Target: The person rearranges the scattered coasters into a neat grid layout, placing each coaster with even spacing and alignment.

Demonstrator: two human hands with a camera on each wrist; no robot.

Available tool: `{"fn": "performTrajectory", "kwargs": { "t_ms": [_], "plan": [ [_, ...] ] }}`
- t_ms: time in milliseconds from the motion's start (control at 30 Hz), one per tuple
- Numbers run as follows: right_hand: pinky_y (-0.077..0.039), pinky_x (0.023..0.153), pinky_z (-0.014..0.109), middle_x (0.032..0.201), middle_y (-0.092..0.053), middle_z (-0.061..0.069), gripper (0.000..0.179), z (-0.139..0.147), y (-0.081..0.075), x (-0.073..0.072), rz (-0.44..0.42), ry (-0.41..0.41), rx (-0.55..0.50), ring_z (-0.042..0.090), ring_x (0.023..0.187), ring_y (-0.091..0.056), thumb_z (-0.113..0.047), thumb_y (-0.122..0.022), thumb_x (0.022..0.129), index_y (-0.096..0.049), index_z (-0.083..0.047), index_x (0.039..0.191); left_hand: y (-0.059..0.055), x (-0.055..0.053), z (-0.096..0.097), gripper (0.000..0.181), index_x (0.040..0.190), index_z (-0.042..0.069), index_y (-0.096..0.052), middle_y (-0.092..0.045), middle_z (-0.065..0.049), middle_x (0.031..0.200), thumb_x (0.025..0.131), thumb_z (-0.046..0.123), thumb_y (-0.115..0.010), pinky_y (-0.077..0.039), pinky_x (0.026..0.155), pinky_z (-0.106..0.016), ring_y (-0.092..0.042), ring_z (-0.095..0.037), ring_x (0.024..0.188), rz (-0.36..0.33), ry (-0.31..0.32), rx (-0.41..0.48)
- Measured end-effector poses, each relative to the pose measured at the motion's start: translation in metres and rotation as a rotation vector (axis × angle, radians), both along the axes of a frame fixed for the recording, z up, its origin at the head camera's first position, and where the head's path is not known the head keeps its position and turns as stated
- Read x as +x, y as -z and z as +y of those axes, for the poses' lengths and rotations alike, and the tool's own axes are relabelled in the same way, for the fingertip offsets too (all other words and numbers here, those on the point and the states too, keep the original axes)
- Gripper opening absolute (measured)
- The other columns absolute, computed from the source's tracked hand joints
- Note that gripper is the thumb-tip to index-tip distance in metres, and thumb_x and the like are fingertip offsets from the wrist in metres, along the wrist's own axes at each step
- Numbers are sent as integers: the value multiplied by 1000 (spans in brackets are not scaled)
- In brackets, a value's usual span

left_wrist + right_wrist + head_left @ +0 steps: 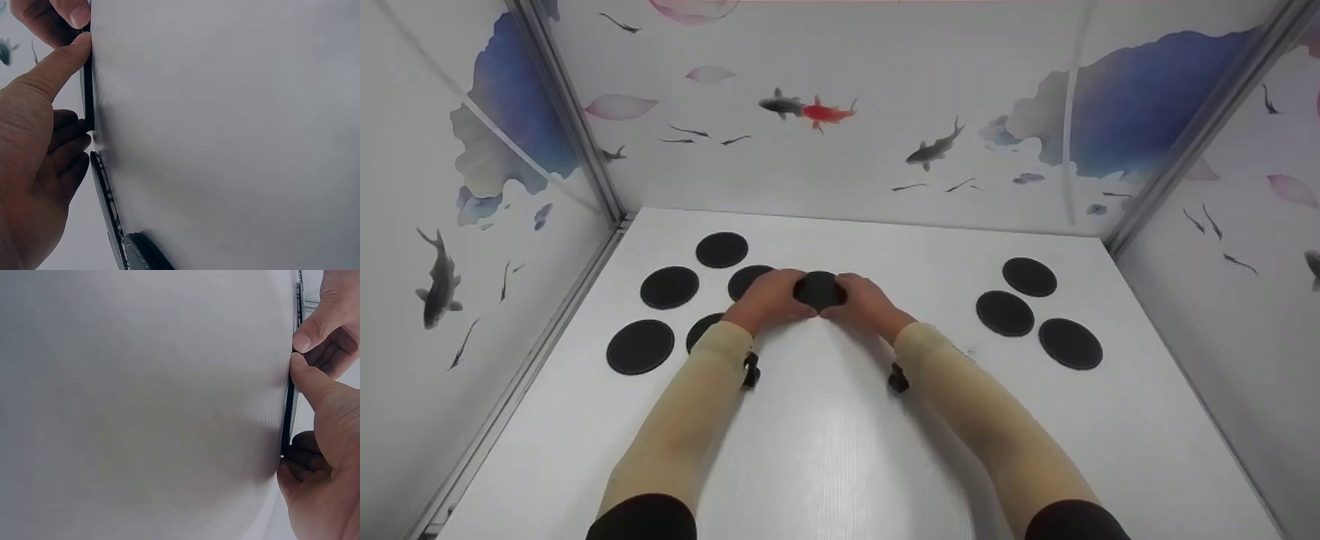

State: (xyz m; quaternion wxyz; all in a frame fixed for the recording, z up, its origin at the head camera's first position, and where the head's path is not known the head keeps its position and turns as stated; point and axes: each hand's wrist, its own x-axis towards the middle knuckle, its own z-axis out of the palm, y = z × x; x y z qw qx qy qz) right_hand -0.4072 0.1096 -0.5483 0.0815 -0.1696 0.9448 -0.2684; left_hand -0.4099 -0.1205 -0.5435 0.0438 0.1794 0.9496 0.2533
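A round black coaster (820, 291) lies at the middle of the white table, between my two hands. My left hand (772, 298) grips its left side, and my right hand (870, 304) grips its right side. At the near edge the two thumbs come close together, while the other fingers curve round the sides. Both wrist views show the coaster edge-on as a thin dark strip (88, 93), low against the tabletop. Just left of my left hand is another black coaster (748, 280), partly covered by that hand.
Several black coasters lie on the left, among them a near one (640, 346) and a far one (722, 249); my left forearm partly covers one (703, 330). Three more (1005, 313) are grouped on the right. Printed walls (840, 165) enclose the table (810, 450) at the back and sides.
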Motion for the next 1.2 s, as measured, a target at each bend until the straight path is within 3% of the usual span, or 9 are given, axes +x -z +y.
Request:
{"fn": "performTrajectory", "kwargs": {
  "t_ms": [700, 967, 1200],
  "plan": [
    [-42, 123, 43, 149, -63, 14, 66, 0, 4, -1, 30, -25, -62, 30, 143, -58, -34, -91, 96, -63, -4, 148, -1, 2, -1, 70, 147, 14, -68, -72, -6, 141, 89, 43, -94, -47, 118, -49, -64, -29, 134, -1, -5, 16],
    [-42, 124, 43, 151, -60, 15, 69, -1, 3, -4, 34, -28, -47, 31, 145, -56, -34, -90, 96, -61, -4, 151, -1, -2, -1, 75, 150, 15, -64, -69, -6, 144, 88, 45, -94, -46, 120, -49, -62, -30, 136, 0, -10, 8],
    [-39, 126, 44, 160, -54, 16, 83, 2, 0, -2, 46, -42, -50, 32, 150, -51, -35, -93, 93, -53, -3, 159, -7, 2, -2, 85, 156, 9, -58, -63, -10, 153, 87, 39, -97, -43, 123, -48, -58, -31, 142, -16, 6, 16]
  ]
}}
